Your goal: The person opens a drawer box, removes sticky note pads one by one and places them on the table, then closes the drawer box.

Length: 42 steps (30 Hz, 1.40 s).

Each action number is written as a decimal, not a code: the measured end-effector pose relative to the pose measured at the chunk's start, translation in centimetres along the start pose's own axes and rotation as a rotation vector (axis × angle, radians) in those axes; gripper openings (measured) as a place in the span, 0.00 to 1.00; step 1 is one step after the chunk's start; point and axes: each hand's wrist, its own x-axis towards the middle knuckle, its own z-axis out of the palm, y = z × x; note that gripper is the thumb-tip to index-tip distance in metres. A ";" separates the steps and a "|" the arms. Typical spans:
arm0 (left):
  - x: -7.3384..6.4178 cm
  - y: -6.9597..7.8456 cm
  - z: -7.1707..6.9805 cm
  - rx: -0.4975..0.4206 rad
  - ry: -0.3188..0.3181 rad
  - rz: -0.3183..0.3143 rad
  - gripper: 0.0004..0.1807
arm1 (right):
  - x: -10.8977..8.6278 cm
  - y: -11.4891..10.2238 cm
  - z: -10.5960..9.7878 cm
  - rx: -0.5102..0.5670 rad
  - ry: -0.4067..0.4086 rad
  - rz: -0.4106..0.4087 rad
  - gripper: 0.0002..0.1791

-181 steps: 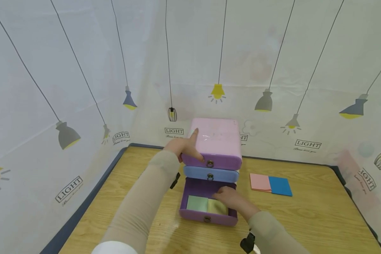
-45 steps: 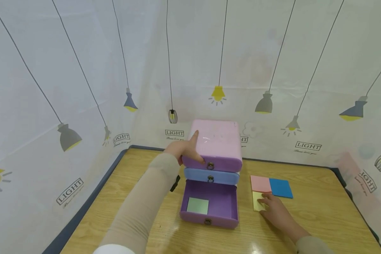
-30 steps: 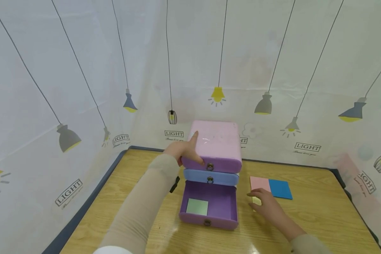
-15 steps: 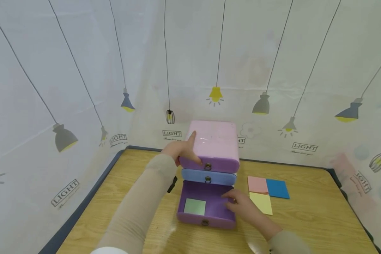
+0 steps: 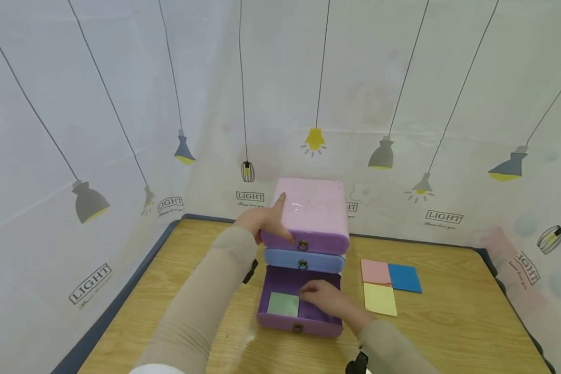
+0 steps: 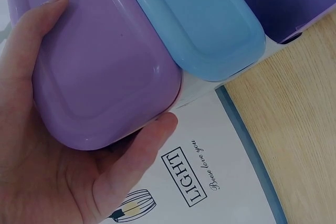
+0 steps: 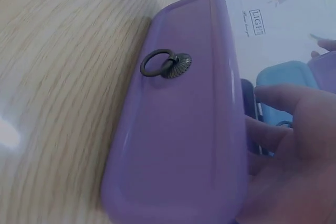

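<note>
My left hand (image 5: 267,221) grips the upper left corner of a small drawer chest (image 5: 310,202) with a pink top. In the left wrist view its thumb presses the purple top drawer (image 6: 100,66), with another finger along the side. The purple bottom drawer (image 5: 320,328) is pulled out, and a green sticky-note pad (image 5: 282,305) lies at its left. My right hand (image 5: 324,297) reaches over that drawer, fingertips at the pad's right edge. In the right wrist view the drawer front hides part of the right hand (image 7: 299,135), and its visible fingers look loosely extended.
On the wooden table (image 5: 449,311), right of the chest, lie a pink pad (image 5: 375,271), a blue pad (image 5: 404,278) and a yellow pad (image 5: 380,299), edge to edge. The blue middle drawer (image 5: 282,257) is closed. A lamp-print sheet (image 5: 392,78) stands behind.
The yellow pad has gone from the bottom drawer to the table below the pink pad, released by my right hand. That hand has since moved back left to the green pad. My left hand keeps its grip.
</note>
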 end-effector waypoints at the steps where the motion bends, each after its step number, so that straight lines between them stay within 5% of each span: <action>1: 0.0 0.0 0.0 0.007 0.002 0.003 0.75 | 0.2 0.0 0.1 0.000 0.003 0.010 0.16; 12: -0.1 0.0 0.1 0.007 0.004 -0.003 0.75 | 1.5 0.3 1.5 0.008 0.006 0.096 0.15; 33: 0.0 0.0 0.2 0.085 0.022 -0.003 0.76 | 1.6 -0.5 2.8 0.084 0.091 0.065 0.14; 42: -0.3 0.3 0.0 0.109 0.023 -0.007 0.75 | 0.9 -0.6 3.2 0.011 0.106 0.033 0.05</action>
